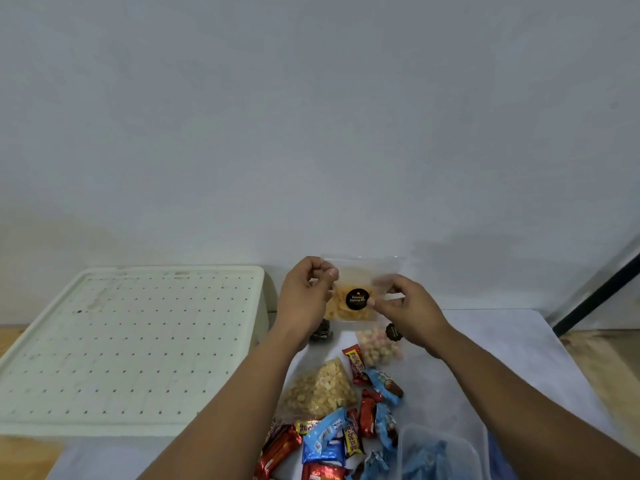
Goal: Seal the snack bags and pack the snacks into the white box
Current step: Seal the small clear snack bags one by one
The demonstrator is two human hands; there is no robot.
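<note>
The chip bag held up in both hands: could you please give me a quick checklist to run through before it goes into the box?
1. Left hand pinches the chip bag at its top left: ok.
2. Right hand pinches its right side: ok.
3. Zip strip closed along the whole top: cannot tell, it is blurred.
4. Bag lifted off the white cloth: ok.
5. White box open to receive it: not ok, the perforated lid is on.
6. Other snack bags sealed: cannot tell.
</note>
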